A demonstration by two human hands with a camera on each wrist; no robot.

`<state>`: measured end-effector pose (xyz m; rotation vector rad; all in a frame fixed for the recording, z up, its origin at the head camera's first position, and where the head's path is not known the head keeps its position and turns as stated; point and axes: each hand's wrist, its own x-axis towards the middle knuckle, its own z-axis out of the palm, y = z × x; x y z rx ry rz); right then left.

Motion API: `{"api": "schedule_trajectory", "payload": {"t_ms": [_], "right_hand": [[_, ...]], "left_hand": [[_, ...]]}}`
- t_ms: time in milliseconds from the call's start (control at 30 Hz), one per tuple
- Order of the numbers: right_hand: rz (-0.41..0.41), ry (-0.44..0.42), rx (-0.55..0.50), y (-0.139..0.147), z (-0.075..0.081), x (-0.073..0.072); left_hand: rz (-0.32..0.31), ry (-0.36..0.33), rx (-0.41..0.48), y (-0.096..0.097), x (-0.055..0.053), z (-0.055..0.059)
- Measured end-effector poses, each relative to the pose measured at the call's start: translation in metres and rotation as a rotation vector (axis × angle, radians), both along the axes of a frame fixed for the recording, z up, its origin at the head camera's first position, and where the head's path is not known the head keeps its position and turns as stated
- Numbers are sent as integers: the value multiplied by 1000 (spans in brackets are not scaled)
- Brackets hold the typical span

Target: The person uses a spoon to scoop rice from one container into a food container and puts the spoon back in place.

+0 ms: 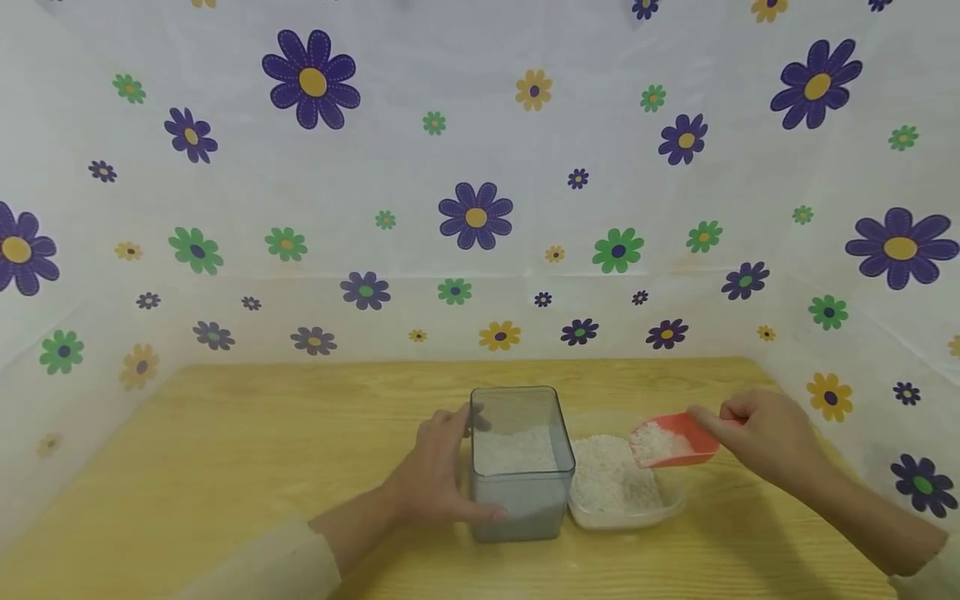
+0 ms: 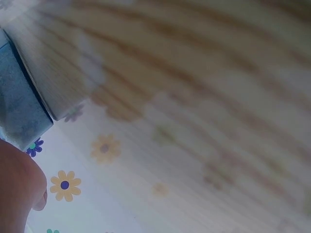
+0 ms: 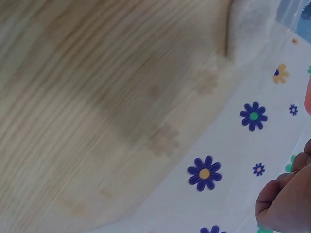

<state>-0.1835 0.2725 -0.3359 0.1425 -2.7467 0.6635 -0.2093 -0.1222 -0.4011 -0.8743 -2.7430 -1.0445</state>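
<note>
My left hand holds a tall grey see-through container, thumb on its near side and fingers round the far side. White grains that look like rice partly fill it. Pinched by its handle in my right hand is a red scoop, loaded with rice, over the right side of a low clear tub. More rice lies heaped in the tub. In the left wrist view, part of the container shows; the right wrist view catches only a sliver of the scoop.
Both containers stand side by side on a wood-grain table. A white sheet with printed flowers rises behind the table and along both sides.
</note>
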Motion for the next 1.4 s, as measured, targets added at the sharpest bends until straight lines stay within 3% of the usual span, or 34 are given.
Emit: {"api": "schedule_trajectory", "payload": {"t_ms": [200, 567, 900, 1133, 1300, 1400], "right_hand": [[-28, -19, 104, 15, -3, 6], [11, 136, 229, 21, -9, 9], [105, 382, 355, 24, -5, 3], [169, 501, 369, 16, -1, -1], [265, 602, 387, 4, 0, -6], [340, 726, 431, -6, -1, -9]], "left_hand": [[1, 7, -3, -1, 1, -1], [-3, 3, -2, 0, -1, -1], [-8, 11, 7, 0, 0, 0], [-5, 5, 1, -1, -3, -1], [4, -6, -3, -2, -3, -2], [8, -11, -4, -2, -1, -1]]}}
